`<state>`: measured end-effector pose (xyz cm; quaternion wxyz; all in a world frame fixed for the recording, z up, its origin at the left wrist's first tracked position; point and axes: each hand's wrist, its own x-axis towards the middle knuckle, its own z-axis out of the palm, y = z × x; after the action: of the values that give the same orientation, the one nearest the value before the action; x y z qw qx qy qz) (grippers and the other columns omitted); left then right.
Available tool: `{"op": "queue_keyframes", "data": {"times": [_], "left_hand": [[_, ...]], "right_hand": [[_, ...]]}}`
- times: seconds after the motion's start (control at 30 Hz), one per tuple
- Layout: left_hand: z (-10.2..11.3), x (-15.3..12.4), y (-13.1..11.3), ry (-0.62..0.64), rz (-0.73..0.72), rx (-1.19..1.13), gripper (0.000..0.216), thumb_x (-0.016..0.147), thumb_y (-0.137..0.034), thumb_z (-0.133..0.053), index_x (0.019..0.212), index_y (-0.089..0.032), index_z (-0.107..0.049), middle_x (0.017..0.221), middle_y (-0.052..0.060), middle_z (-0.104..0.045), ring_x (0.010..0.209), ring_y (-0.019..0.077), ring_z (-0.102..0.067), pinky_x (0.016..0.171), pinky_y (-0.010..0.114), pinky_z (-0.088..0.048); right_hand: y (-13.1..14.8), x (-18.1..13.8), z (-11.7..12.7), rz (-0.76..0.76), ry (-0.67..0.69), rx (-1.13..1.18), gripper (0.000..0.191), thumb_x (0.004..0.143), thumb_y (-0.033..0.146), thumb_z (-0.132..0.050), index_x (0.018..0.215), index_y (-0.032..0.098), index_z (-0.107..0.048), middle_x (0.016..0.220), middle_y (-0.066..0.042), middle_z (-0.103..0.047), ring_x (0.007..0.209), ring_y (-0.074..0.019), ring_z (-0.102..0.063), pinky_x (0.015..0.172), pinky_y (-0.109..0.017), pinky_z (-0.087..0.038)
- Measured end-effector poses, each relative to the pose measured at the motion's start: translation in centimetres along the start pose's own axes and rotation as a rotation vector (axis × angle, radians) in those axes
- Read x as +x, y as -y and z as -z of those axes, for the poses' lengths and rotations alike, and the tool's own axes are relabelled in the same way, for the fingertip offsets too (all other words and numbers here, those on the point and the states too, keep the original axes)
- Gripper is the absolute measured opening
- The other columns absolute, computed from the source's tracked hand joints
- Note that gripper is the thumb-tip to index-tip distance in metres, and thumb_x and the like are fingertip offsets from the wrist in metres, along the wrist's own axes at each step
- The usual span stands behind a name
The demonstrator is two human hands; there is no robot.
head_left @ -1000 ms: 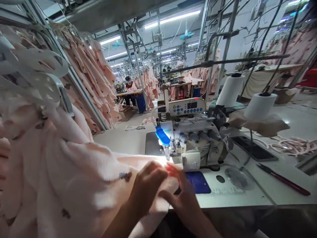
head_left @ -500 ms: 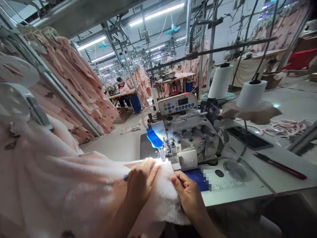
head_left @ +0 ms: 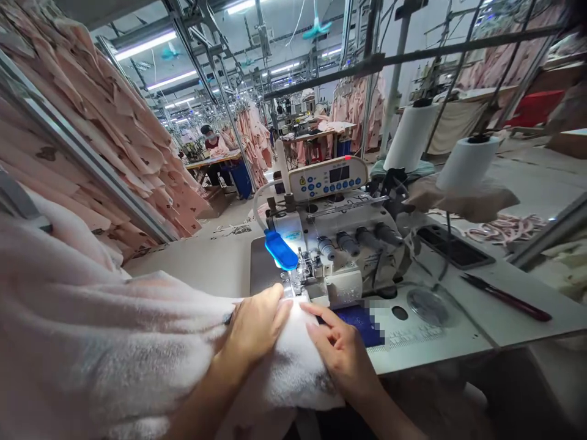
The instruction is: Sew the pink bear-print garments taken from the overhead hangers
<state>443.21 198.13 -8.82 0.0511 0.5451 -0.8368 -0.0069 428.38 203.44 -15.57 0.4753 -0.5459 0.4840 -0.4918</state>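
Pale pink fleece fabric [head_left: 296,370] drapes from the left across the front of an overlock sewing machine [head_left: 342,235], its upper edge lying at the lit presser foot [head_left: 296,282]. My left hand [head_left: 254,321] is closed on the fabric just left of the foot, thumb on top. On the other side, my right hand [head_left: 339,348] grips the fabric's right edge between thumb and bent fingers, its index finger stretched towards the foot. Fingers beneath the cloth are hidden. A blue lamp-like guard [head_left: 280,249] sits above the needle area.
Thread cones [head_left: 410,137] stand behind the machine. Dark red-handled snips [head_left: 507,297] lie on the table [head_left: 513,330] at right. Pink garments [head_left: 105,122] hang along a metal rail at left. Another person [head_left: 211,140] sits at a far workstation.
My right index finger has extended from the fabric's edge towards the presser foot. My left hand stays on the cloth near the foot. The camera view has shifted slightly.
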Motion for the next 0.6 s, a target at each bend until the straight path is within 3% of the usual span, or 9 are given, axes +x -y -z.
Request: {"op": "queue_keyframes", "data": {"times": [0.13, 0.23, 0.3, 0.43, 0.53, 0.6], "left_hand": [[-0.1, 2.1, 0.3, -0.063, -0.022, 0.014, 0.021, 0.091, -0.030, -0.038, 0.079, -0.020, -0.051, 0.070, 0.001, -0.062, 0.063, 0.0193, -0.060, 0.050, 0.028, -0.027], [0.0, 2.9, 1.0, -0.077, -0.021, 0.006, 0.024, 0.092, -0.028, -0.036, 0.081, -0.019, -0.055, 0.072, 0.003, -0.063, 0.065, 0.0205, -0.061, 0.052, 0.028, -0.034], [-0.3, 1.8, 1.1, -0.132, -0.084, -0.012, 0.024, 0.091, -0.030, -0.037, 0.089, -0.018, -0.058, 0.083, 0.006, -0.065, 0.076, 0.0214, -0.062, 0.062, 0.030, -0.042], [-2.4, -3.2, -0.4, -0.484, -0.423, -0.153, 0.045, 0.083, -0.048, -0.054, 0.116, -0.016, -0.053, 0.117, 0.012, -0.058, 0.110, 0.0265, -0.051, 0.094, 0.042, -0.039], [-4.1, -5.8, -1.8, -0.629, -0.420, -0.223, 0.023, 0.087, -0.018, -0.050, 0.108, -0.018, -0.060, 0.101, 0.006, -0.064, 0.098, 0.0184, -0.056, 0.091, 0.034, -0.042], [-4.7, -6.3, -2.5, -0.674, -0.340, -0.328, 0.027, 0.086, -0.006, -0.044, 0.100, -0.018, -0.063, 0.088, 0.004, -0.063, 0.085, 0.0131, -0.058, 0.077, 0.025, -0.048]], "right_hand": [[0.7, 2.0, 0.4, -0.038, -0.051, 0.005, 0.048, 0.084, 0.039, -0.046, 0.122, 0.010, -0.052, 0.048, 0.009, -0.028, 0.044, -0.0084, -0.023, 0.042, -0.022, -0.016], [0.7, 2.8, 0.2, -0.025, -0.110, -0.020, 0.045, 0.083, 0.036, -0.049, 0.120, 0.012, -0.050, 0.043, 0.009, -0.034, 0.041, -0.0088, -0.026, 0.040, -0.021, -0.018], [0.5, 2.0, 0.0, -0.017, -0.145, -0.008, 0.044, 0.082, 0.035, -0.051, 0.121, 0.014, -0.047, 0.044, 0.009, -0.038, 0.041, -0.0096, -0.031, 0.040, -0.020, -0.023], [-0.3, -1.8, -0.3, 0.009, -0.080, 0.114, 0.050, 0.083, 0.033, -0.052, 0.129, 0.020, -0.036, 0.062, 0.003, -0.057, 0.056, -0.0153, -0.055, 0.052, -0.023, -0.045], [-1.2, -2.8, -0.4, 0.084, -0.150, 0.051, 0.037, 0.080, 0.029, -0.054, 0.116, 0.022, -0.048, 0.080, -0.002, -0.063, 0.079, -0.0193, -0.061, 0.076, -0.031, -0.050], [-1.9, -2.0, -0.4, 0.101, -0.278, -0.035, 0.031, 0.073, 0.028, -0.059, 0.103, 0.020, -0.054, 0.092, -0.006, -0.062, 0.088, -0.0216, -0.059, 0.084, -0.034, -0.047]]}}
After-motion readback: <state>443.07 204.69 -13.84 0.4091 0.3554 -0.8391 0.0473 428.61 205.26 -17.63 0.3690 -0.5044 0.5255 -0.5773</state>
